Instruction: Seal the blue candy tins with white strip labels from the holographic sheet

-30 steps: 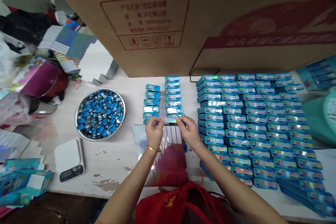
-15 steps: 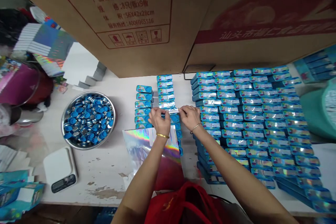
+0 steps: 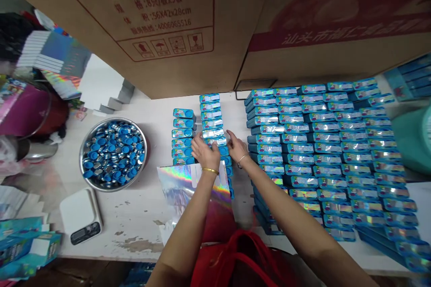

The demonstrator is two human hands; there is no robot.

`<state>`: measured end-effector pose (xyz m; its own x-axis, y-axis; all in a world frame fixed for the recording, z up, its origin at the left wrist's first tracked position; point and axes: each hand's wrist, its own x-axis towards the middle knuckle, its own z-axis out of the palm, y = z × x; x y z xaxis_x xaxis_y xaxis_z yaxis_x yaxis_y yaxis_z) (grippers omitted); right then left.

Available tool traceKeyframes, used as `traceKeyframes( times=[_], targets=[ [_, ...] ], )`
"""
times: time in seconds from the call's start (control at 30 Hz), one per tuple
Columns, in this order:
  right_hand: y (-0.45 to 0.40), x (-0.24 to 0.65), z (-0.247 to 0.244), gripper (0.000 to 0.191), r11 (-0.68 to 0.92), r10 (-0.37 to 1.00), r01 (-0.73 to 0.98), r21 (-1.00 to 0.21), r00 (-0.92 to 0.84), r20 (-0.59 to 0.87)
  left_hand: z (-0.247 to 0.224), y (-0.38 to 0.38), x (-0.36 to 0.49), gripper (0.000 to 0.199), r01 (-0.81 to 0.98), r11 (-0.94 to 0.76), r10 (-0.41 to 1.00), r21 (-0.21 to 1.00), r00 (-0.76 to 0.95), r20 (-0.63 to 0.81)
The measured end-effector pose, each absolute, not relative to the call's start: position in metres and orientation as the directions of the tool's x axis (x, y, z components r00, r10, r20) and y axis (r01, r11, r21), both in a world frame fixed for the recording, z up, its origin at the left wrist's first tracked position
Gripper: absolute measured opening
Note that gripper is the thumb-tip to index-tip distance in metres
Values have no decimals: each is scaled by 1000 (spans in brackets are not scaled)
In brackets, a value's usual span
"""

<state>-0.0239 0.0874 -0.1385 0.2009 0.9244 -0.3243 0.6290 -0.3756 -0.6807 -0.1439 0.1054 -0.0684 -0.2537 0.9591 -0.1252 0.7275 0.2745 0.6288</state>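
Observation:
My left hand (image 3: 206,154) and my right hand (image 3: 236,147) rest on a short column of small blue tins (image 3: 210,114) in the middle of the white table (image 3: 141,215). The fingertips of both hands press down on one tin with a shiny holographic sticker (image 3: 216,141) on its lid. My right index finger is stretched out. A second short column of blue tins (image 3: 183,123) lies just left of it. Under my left wrist lies a holographic sticker sheet (image 3: 183,179).
A large field of stickered blue tins (image 3: 336,152) fills the right side. A metal bowl (image 3: 113,119) of blue and silver caps stands at the left, a small white scale (image 3: 81,215) in front of it. Two cardboard boxes (image 3: 168,31) wall off the back. A red bag (image 3: 235,260) lies near me.
Both hands carried the holographic sticker from above the sheet forward to the tin column and laid it on a tin. The fingers have let go of its ends and press it flat.

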Motion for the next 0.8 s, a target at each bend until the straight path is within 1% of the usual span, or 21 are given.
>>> traceKeyframes(
  times=[0.07, 0.13, 0.17, 0.2, 0.23, 0.3, 0.37, 0.4, 0.47, 0.57, 0.63, 0.67, 0.73, 0.8],
  targets=[
    [88, -18, -130, 54, -358, 933, 646, -674, 222, -283, -62, 108, -154, 46, 713, 231, 971, 662, -207, -116],
    [82, -14, -113, 50, -294, 950, 646, -705, 276, -144, -50, 108, -178, 28, 703, 74, 997, 708, -49, -56],
    [76, -14, -102, 47, -240, 956, 653, -718, 286, -60, -43, 106, -195, 22, 708, -26, 998, 705, 53, -16],
    [69, -16, -90, 43, -179, 963, 667, -723, 271, 11, -36, 103, -214, 22, 725, -124, 988, 677, 154, 15],
    [62, -20, -77, 40, -120, 969, 683, -721, 237, 64, -30, 99, -234, 23, 758, -203, 971, 619, 237, 29],
    [48, -39, -54, 35, -21, 983, 715, -698, 144, 118, -23, 88, -271, 26, 831, -303, 939, 466, 344, -3],
    [37, -66, -37, 32, 63, 992, 748, -661, 26, 124, -22, 76, -299, 22, 863, -360, 907, 356, 413, -84],
    [33, -82, -32, 31, 108, 992, 762, -638, -45, 114, -23, 71, -309, 18, 858, -385, 885, 340, 448, -130],
    [26, -111, -28, 30, 208, 976, 782, -588, -204, 73, -26, 61, -321, 16, 837, -405, 848, 367, 494, -192],
    [19, -139, -32, 26, 326, 916, 797, -508, -399, -37, -30, 47, -334, 23, 833, -343, 873, 435, 454, -181],
    [14, -145, -35, 22, 340, 890, 815, -469, -440, -119, -32, 37, -344, 31, 838, -312, 886, 448, 426, -181],
    [12, -145, -36, 22, 338, 883, 818, -466, -446, -143, -32, 32, -348, 30, 836, -316, 877, 449, 438, -199],
    [8, -140, -36, 23, 329, 880, 800, -501, -453, -144, -32, 22, -355, 23, 828, -338, 849, 447, 473, -234],
    [6, -133, -34, 21, 305, 891, 764, -569, -440, -113, -31, 15, -357, 22, 832, -345, 856, 434, 469, -218]
  ],
)
